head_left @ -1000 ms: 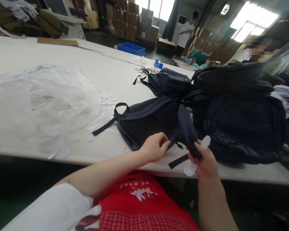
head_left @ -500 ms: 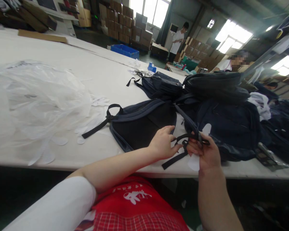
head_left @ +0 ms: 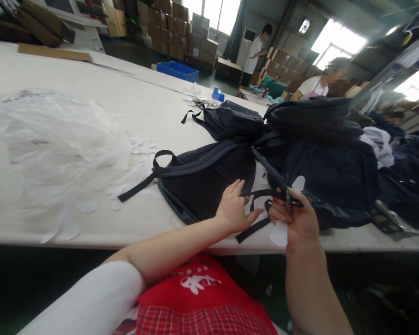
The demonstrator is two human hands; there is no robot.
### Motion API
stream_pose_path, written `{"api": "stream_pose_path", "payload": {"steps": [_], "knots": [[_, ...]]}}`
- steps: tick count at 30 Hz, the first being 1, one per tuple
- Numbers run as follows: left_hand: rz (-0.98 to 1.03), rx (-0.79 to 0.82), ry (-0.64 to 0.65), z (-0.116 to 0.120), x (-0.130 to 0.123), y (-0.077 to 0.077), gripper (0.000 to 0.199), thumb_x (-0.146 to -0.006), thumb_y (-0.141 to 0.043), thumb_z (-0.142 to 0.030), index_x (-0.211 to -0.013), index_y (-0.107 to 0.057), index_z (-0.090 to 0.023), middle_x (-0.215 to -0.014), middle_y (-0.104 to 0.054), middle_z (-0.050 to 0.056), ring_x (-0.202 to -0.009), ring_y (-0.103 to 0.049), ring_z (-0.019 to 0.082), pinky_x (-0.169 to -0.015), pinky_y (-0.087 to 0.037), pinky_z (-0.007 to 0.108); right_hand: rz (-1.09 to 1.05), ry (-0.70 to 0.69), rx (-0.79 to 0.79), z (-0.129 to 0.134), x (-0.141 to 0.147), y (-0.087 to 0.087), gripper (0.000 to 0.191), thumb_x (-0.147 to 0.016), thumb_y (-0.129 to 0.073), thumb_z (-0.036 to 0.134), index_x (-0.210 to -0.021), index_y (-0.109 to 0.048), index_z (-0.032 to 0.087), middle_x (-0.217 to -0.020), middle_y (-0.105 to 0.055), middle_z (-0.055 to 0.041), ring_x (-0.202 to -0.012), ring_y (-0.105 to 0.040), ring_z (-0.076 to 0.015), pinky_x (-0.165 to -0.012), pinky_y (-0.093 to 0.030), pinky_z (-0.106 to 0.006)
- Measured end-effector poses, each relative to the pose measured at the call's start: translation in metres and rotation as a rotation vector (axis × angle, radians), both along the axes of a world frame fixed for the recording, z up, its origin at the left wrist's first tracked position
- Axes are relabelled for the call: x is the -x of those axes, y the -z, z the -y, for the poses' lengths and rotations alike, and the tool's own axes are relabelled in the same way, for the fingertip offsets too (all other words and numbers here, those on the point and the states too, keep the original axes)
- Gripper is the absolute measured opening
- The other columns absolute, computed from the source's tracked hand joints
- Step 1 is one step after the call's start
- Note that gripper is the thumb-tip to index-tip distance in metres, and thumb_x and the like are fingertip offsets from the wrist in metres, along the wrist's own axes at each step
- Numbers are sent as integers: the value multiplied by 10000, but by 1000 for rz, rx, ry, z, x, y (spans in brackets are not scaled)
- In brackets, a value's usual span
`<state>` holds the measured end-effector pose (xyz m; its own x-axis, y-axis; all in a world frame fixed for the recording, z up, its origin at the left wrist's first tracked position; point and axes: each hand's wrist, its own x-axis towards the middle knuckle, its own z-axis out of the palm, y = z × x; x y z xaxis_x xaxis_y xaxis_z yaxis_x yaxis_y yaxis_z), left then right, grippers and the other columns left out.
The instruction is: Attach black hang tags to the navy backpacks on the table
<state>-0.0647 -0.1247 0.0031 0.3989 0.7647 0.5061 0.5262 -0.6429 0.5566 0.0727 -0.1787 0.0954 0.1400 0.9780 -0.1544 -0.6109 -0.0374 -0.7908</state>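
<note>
Head view. At the center of the frame, a dark backpack lying back panel up on a white table, with a black webbing tail trailing to the left. At its lower right edge, the left hand – open, fingers extended and thumb held apart; contact with the fabric impossible to tell. Right of center, the right hand, closed on a shoulder strap near its end, with black webbing reaching toward the left hand and a white rounded piece below the fingers. Farther right, a navy bag; behind it, a dark bag. At left, a clear plastic bag beside white petal-shaped pieces. In the upper middle, a blue crate and stacked cartons – and, to their right, a standing person in white.
</note>
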Motion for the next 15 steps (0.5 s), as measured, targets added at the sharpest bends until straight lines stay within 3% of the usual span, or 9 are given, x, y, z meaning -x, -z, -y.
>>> {"api": "stream_pose_path", "payload": {"steps": [5, 11, 15], "knots": [[-64, 64, 89, -26, -14, 14, 260, -900, -536, -269, -959, -747, -129, -1449, -478, 129, -1377, -372, 278, -1141, -331, 434, -2, -39, 30, 0, -7, -1, 224, -710, -679, 235, -578, -511, 165, -446, -369, 91, -324, -191, -8, -311, -322, -133], [-84, 286, 89, -46, 1, 41, 282, -858, -574, -225, -1094, -688, -121, -1312, -596, 148, -1241, -515, 296, -1074, -389, 457, 143, -3, 88, -6, -19, 24, 280, -715, -712, 241, -556, -493, 173, -459, -377, 85, -330, -213, -17, -307, -329, -166], [-103, 384, 86, -63, 16, 46, 159, -820, -611, -226, -878, -742, -157, -1192, -666, 120, -1121, -599, 279, -1026, -444, 394, 113, 7, 154, -6, -21, 44, 263, -703, -721, 235, -569, -502, 179, -446, -364, 93, -337, -166, -14, -301, -317, -167]]}}
